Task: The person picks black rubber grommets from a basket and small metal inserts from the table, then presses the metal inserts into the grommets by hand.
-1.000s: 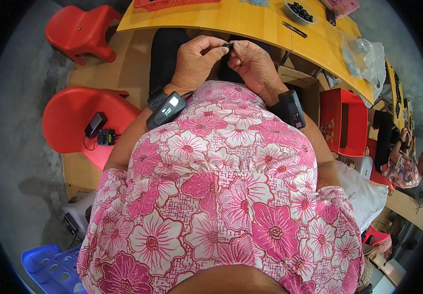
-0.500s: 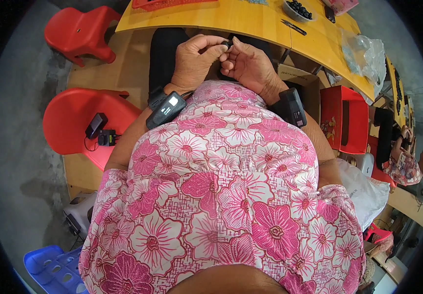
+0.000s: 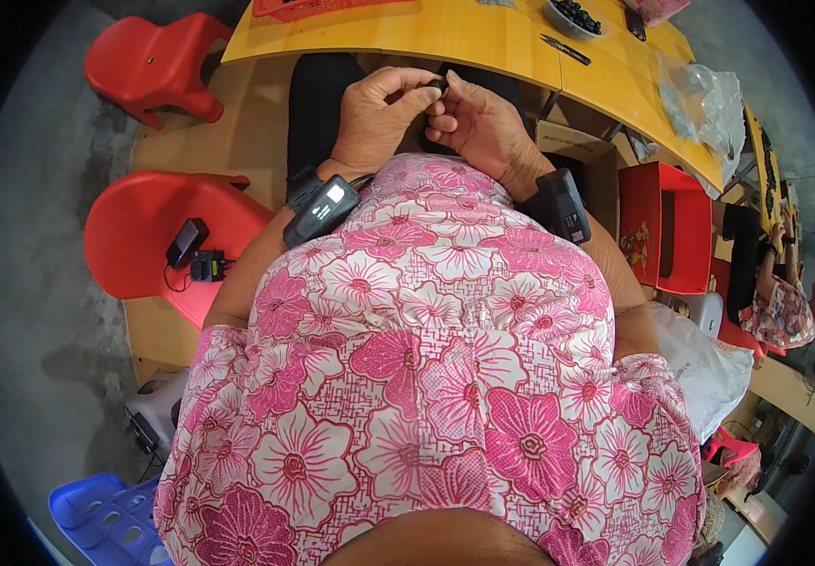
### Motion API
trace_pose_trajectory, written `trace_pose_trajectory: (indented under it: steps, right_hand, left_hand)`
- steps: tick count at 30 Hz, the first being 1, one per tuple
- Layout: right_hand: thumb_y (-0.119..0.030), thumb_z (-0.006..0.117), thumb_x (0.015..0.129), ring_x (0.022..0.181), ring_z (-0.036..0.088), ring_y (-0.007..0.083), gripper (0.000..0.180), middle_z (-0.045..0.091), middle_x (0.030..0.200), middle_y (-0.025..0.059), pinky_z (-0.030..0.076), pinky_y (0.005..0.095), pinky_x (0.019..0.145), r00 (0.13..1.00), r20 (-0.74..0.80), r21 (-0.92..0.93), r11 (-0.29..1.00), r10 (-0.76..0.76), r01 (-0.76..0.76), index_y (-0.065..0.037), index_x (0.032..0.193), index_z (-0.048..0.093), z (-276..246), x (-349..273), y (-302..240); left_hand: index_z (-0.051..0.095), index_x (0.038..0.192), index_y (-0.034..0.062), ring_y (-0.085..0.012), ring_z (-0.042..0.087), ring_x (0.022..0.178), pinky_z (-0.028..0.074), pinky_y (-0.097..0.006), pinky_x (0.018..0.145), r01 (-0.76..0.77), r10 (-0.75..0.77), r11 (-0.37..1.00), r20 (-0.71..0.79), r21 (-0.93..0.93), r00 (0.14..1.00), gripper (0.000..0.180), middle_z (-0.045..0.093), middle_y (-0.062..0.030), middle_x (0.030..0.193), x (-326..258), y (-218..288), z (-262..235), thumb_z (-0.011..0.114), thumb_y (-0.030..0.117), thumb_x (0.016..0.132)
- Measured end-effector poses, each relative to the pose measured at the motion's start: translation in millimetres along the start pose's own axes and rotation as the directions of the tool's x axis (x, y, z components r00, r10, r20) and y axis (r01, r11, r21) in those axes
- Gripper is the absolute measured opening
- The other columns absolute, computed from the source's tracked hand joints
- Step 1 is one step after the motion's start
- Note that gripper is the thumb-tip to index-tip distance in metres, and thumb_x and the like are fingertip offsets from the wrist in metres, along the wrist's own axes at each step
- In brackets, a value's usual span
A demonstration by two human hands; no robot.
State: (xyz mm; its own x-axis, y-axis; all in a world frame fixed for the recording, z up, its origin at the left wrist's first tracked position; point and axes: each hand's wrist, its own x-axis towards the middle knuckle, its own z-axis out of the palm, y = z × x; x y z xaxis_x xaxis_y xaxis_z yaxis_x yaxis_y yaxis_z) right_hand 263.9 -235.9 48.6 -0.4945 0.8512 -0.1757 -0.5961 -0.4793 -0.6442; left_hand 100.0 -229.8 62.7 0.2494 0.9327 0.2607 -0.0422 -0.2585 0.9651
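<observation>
My left hand (image 3: 379, 113) and my right hand (image 3: 485, 127) meet in front of my body, just short of the table's near edge. Between their thumbs and fingertips is a small black piece (image 3: 439, 85), too small and covered to name further. My left thumb and forefinger pinch it from one side. The right thumb and fingers press on it from the other, with the remaining right fingers curled in. On the yellow table (image 3: 483, 38) beyond lie a slim black tool (image 3: 566, 50) and a clear bowl (image 3: 558, 28) of small black pieces.
A red tray (image 3: 332, 9) and a clear plastic bag (image 3: 717, 104) are on the table. To my right stand an open cardboard box (image 3: 568, 141) and a red box (image 3: 646, 222). Red chairs (image 3: 148, 61) and a blue stool (image 3: 96, 509) are at left. Another person (image 3: 775, 307) sits far right.
My hands stay nearly in place, with only slight finger movement around the small black piece. The person at far right has shifted their arms toward the table there.
</observation>
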Motion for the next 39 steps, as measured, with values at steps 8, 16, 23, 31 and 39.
trace_pose_trajectory:
  steps: [8,16,23,31,39]
  right_hand:
    - [-0.035,0.046,0.096,0.065,0.043,0.0107,0.032,0.051,0.080,0.0005,0.041,0.0310,0.072,1.000,0.010,-0.042,0.999,-0.008,0.008,-0.004,0.097,0.055,-1,2,2]
    - [-0.033,0.046,0.097,0.064,0.041,0.0105,0.030,0.049,0.075,-0.0005,0.039,0.0290,0.067,0.998,-0.045,-0.142,0.989,-0.047,0.040,-0.007,0.086,0.055,9,-1,2]
    - [-0.033,0.038,0.099,0.063,0.038,0.0105,0.031,0.045,0.075,-0.0009,0.038,0.0287,0.068,0.998,-0.063,-0.019,1.000,-0.007,0.006,-0.006,0.093,0.052,10,-1,5]
    - [-0.036,0.038,0.099,0.063,0.037,0.0102,0.033,0.045,0.075,-0.0012,0.036,0.0284,0.065,0.999,-0.034,0.055,0.998,0.024,-0.022,-0.005,0.095,0.051,-1,-1,7]
    - [-0.036,0.040,0.099,0.062,0.037,0.0102,0.033,0.046,0.076,-0.0006,0.036,0.0286,0.065,0.999,-0.041,0.016,1.000,0.022,-0.021,-0.005,0.094,0.051,2,0,6]
  left_hand:
    - [0.065,0.096,-0.0012,-0.0098,0.063,0.070,0.051,-0.021,0.063,0.052,-0.053,0.998,-0.005,-0.041,0.999,0.013,0.066,-0.0053,0.079,1,-8,-1,0.063,0.004,0.085]
    - [0.065,0.093,-0.0007,-0.0089,0.063,0.068,0.050,-0.021,0.061,-0.020,0.022,0.997,-0.023,0.078,0.999,0.011,0.065,-0.0048,0.078,0,-9,0,0.064,0.004,0.083]
    - [0.064,0.104,0.0012,-0.0073,0.061,0.071,0.050,-0.020,0.064,0.123,-0.123,0.992,-0.013,0.013,0.992,0.018,0.067,-0.0036,0.083,-3,-8,1,0.059,0.010,0.089]
    - [0.064,0.107,0.0015,-0.0072,0.061,0.074,0.051,-0.020,0.065,0.046,-0.044,0.993,-0.019,0.107,0.999,0.021,0.067,-0.0039,0.084,-4,-20,0,0.060,0.010,0.088]
    - [0.068,0.099,0.0008,-0.0111,0.062,0.077,0.050,-0.023,0.068,0.032,-0.022,0.987,-0.069,0.158,0.997,0.018,0.066,-0.0064,0.089,-2,-15,-2,0.065,0.009,0.082]
